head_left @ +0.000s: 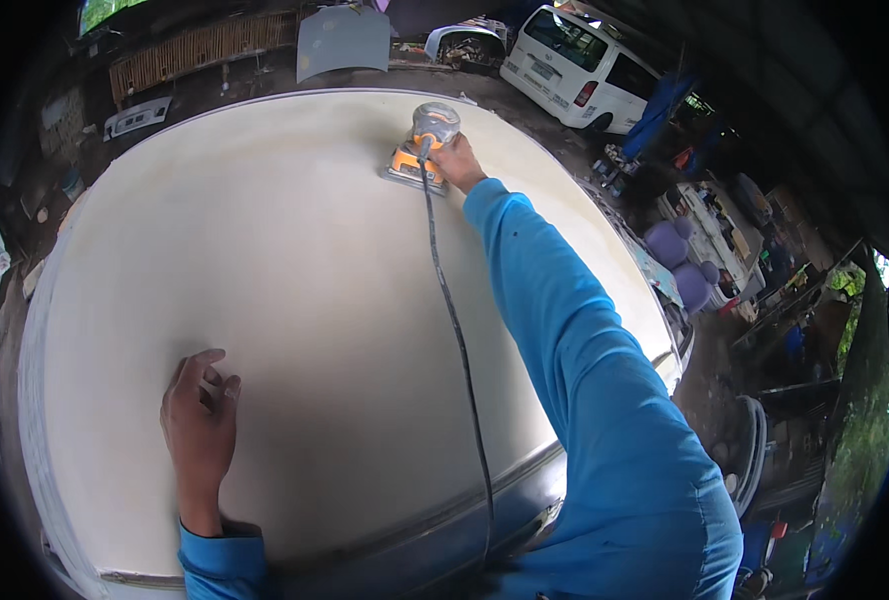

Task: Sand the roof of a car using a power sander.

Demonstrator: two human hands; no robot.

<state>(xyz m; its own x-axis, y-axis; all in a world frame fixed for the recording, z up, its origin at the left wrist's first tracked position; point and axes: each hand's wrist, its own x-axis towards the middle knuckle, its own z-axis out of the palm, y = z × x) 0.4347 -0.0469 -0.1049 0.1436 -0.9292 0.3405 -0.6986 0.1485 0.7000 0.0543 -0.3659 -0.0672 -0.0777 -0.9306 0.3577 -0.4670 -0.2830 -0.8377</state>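
Note:
A yellow and grey electric sander (420, 163) rests on the far part of a large cream-coloured vehicle roof (295, 230). My right hand (459, 163) grips it from the right side, with that arm stretched far forward in a blue sleeve. From the sander a dark power cord (450, 300) runs back across the roof and over its near edge. My left hand (201, 425) is over the near left part of the roof, fingers loosely curled and apart, holding nothing. Whether its fingertips touch the surface I cannot tell.
Grooved trim (385, 545) runs along the roof's near edge. A white van (580, 70) is parked at the far right. Purple rounded seats (680, 260) stand beside a cluttered table (715, 235) on the right. A pale car panel (343, 45) leans beyond the far edge.

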